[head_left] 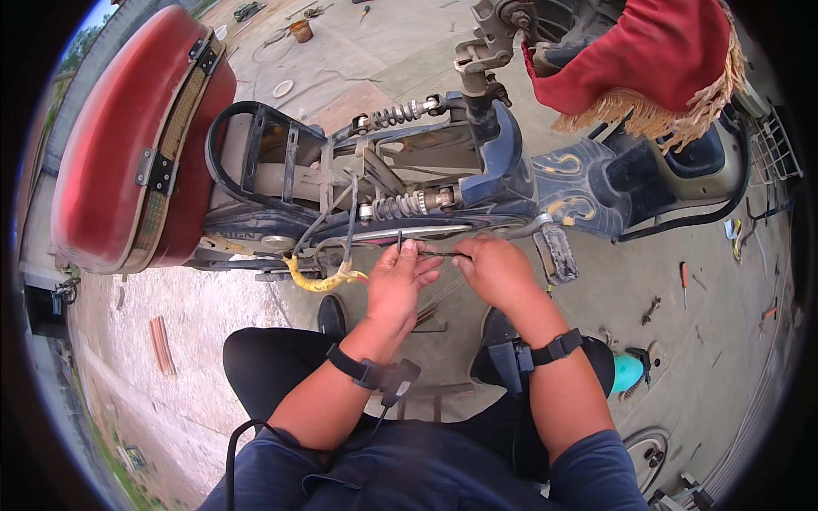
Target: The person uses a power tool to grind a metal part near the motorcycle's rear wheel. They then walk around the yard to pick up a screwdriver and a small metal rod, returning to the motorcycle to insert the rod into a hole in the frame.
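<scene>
A thin dark wire-like strand runs between my two hands in front of the scooter's near side. My left hand pinches one end between thumb and fingers, and a short dark tip stands up above the thumb. My right hand has its fingers closed on the other end. Beyond them is the dusty dark-blue scooter frame, with a coil spring shock just past my hands. A yellow-wrapped cable bundle hangs left of my left hand, and a pedal sticks out right of my right hand.
A red top box sits at the scooter's rear, left. A red fringed cover drapes over the part at upper right. On the floor lie a screwdriver, wooden strips, and a rusty can at the far side.
</scene>
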The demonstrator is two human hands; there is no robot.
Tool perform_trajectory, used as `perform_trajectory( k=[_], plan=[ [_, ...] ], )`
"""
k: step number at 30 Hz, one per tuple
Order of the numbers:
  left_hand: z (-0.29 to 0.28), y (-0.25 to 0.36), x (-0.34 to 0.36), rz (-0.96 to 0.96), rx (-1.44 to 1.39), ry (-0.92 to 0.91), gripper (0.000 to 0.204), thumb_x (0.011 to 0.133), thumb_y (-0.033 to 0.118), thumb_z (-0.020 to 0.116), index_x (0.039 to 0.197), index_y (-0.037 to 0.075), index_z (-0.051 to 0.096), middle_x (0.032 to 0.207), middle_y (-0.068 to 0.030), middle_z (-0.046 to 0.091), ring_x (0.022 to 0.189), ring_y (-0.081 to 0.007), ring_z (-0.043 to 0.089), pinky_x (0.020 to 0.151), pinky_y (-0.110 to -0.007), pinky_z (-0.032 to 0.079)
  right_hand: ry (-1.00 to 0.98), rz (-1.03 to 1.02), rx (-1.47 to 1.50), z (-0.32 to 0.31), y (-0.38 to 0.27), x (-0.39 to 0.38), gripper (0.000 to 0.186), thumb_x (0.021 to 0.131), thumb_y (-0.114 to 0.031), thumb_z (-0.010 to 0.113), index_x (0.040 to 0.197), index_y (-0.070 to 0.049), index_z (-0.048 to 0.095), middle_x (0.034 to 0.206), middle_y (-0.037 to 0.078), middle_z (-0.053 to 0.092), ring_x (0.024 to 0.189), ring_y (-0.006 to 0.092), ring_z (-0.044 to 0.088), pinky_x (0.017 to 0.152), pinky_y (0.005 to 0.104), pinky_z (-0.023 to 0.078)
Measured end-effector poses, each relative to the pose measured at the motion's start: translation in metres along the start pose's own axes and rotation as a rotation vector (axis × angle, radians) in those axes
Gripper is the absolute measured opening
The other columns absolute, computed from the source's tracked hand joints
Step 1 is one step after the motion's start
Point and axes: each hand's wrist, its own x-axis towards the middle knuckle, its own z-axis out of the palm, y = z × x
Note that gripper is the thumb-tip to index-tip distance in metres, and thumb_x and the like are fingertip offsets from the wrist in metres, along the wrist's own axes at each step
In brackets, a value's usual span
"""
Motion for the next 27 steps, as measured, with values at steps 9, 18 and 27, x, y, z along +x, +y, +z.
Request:
perform_trajectory(
  k=[9, 18, 27],
  plan=[
    [-0.018, 0.022, 0.002, 0.006, -0.013, 0.097, 0.028, 0.109, 0.026, 0.043, 0.122, 0.003, 0.051, 0.11, -0.0144, 0.064, 0.096, -0.0256, 0.071, 0.075, -0.032, 0.059, 0.086, -0.015, 0.198, 0.031, 0.001, 0.015, 0.023, 0.092, -0.023, 0.065, 0.105, -0.006, 0.073, 0.098, 0.016, 0.071, 0.091, 0.0374, 0.068, 0.08, 0.044, 0.053],
    [-0.032, 0.025, 0.009, 0.02, 0.025, 0.113, 0.032, 0.109, 0.026, 0.041, 0.128, 0.001, 0.049, 0.116, -0.0158, 0.063, 0.098, -0.0256, 0.07, 0.075, -0.033, 0.059, 0.006, 0.088, 0.319, 0.052, -0.006, 0.028, 0.022, 0.093, -0.02, 0.065, 0.107, -0.005, 0.072, 0.086, 0.013, 0.071, 0.075, 0.0262, 0.07, 0.07, 0.0388, 0.053],
    [-0.027, 0.023, 0.012, 0.024, 0.033, 0.137, 0.037, 0.109, 0.028, 0.041, 0.133, 0.001, 0.048, 0.12, -0.0154, 0.06, 0.106, -0.0248, 0.066, 0.077, -0.034, 0.056, 0.046, 0.082, 0.369, 0.084, 0.011, 0.037, 0.023, 0.095, -0.017, 0.063, 0.112, -0.003, 0.07, 0.093, 0.011, 0.074, 0.068, 0.0181, 0.071, 0.066, 0.0345, 0.054]
  ],
)
